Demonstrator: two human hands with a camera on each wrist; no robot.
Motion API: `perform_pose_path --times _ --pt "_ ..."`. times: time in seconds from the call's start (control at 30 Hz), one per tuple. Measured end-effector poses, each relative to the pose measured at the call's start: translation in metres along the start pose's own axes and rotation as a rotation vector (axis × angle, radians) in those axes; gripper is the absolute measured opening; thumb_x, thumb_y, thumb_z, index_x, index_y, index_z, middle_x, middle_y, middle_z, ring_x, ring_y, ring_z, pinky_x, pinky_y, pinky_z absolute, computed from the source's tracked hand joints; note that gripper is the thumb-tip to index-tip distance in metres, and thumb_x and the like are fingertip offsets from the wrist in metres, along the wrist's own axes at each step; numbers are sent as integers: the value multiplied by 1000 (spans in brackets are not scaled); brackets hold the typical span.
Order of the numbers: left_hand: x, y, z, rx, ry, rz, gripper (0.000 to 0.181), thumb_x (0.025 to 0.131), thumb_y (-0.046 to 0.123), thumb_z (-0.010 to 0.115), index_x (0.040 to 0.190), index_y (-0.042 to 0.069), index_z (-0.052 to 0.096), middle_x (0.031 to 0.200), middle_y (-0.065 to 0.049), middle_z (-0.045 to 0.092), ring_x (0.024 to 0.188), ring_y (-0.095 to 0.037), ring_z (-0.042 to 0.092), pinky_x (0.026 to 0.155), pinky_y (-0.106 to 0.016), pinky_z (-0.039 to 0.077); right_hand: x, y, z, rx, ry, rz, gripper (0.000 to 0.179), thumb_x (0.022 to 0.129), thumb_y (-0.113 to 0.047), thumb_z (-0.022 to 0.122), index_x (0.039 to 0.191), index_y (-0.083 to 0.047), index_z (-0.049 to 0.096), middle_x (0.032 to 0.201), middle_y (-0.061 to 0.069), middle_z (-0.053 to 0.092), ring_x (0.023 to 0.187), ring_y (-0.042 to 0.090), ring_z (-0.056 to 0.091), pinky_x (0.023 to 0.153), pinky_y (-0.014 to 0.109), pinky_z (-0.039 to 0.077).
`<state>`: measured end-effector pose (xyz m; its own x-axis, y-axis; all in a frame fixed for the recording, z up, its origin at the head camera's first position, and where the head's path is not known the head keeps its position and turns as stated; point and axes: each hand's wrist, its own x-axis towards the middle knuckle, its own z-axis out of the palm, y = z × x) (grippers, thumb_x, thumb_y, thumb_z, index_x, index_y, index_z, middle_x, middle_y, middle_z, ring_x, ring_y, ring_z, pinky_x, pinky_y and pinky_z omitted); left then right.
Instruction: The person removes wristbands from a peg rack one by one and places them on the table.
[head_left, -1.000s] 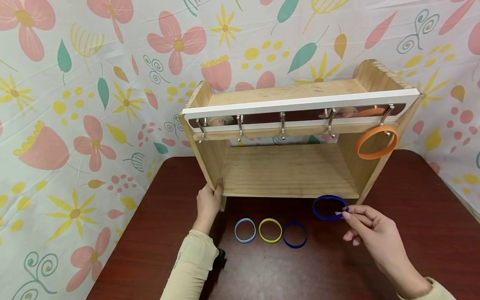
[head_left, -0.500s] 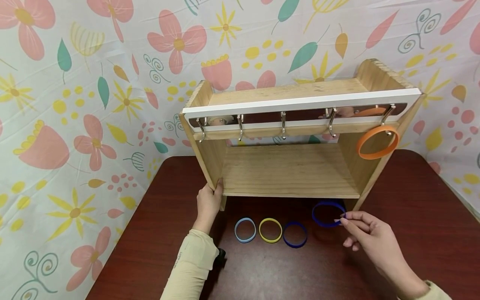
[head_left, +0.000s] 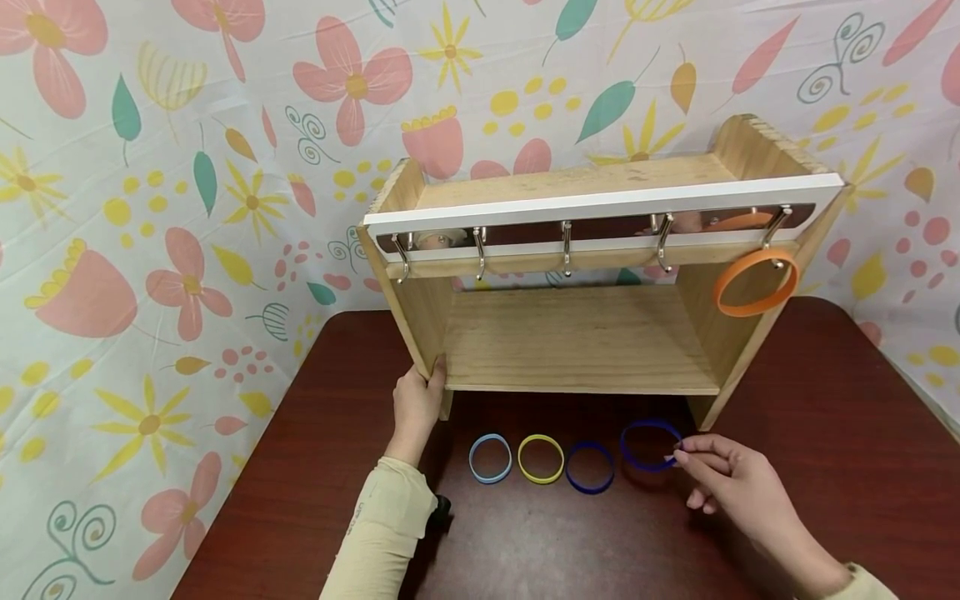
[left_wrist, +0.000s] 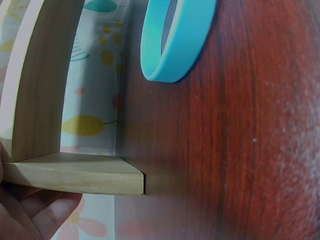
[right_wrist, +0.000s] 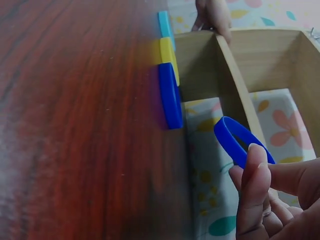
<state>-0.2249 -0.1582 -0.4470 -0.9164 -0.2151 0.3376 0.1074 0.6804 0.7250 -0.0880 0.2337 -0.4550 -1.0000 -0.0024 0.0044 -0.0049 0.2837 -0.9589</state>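
Between thumb and fingertips my right hand [head_left: 738, 487] pinches a dark blue silicone wristband [head_left: 630, 457], held just above the table before the shelf's right leg. My left hand [head_left: 417, 407] grips the lower left side of a wooden shelf [head_left: 577, 342], thumb on its front edge. On the table in a row lie a light blue wristband [head_left: 472, 467], a yellow wristband [head_left: 561, 467] and another dark blue wristband [head_left: 590, 490]. The right wrist view shows the held band [right_wrist: 231, 142] tilted and apart from the table. An orange wristband [head_left: 722, 292] hangs from the rightmost hook.
Several metal hooks [head_left: 566, 250] line a white-edged rail [head_left: 525, 213] across the shelf's upper front. The dark red-brown table [head_left: 300, 500] meets a flower-printed cloth [head_left: 247, 108] behind. A small black object [head_left: 441, 510] shows by the left sleeve.
My right hand has come down and slightly nearer with the pinched dark blue wristband, bringing it close to the row. My left hand keeps its place on the shelf.
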Motion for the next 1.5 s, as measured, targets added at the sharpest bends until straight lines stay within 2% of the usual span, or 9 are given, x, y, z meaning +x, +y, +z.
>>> perform_pose_path --times 0.23,0.53,0.83,1.1,1.33,1.5 --pt "0 1 -1 -5 -2 -8 38 99 39 55 80 8 65 68 -11 67 56 -23 64 47 -35 50 1 4 3 -76 -43 46 33 98 -17 61 117 9 57 86 9 73 51 20 60 48 31 51" --pt "0 2 -2 -15 12 -4 36 99 37 57 82 6 67 69 -11 67 57 -24 64 49 -37 51 4 13 4 -110 -121 83 33 97 -13 61 118 11 57 94 8 73 50 18 60 47 32 50" --pt "0 2 0 -12 0 0 35 100 36 56 84 6 67 69 -12 67 55 -23 64 45 -34 50 4 15 4 -153 -164 143 38 96 -17 63 119 13 58 89 11 73 50 18 60 47 32 51" --pt "0 0 1 -1 10 8 36 100 36 55 85 6 68 69 -12 68 56 -24 65 46 -35 50 2 14 4 -170 -176 156 40 95 -16 64 120 14 57 86 10 72 49 19 59 45 32 50" --pt "0 0 1 -4 18 12 36 99 36 56 83 6 67 66 -12 66 54 -23 64 45 -35 50 1 13 1 -195 -219 152 46 96 -18 63 123 18 53 87 9 73 50 20 61 46 33 51" --pt "0 -1 1 -10 22 16 35 99 35 57 83 5 67 67 -12 67 55 -23 64 45 -35 50 1 13 0 -205 -213 156 46 96 -19 63 124 17 54 87 8 73 51 20 61 46 33 51"
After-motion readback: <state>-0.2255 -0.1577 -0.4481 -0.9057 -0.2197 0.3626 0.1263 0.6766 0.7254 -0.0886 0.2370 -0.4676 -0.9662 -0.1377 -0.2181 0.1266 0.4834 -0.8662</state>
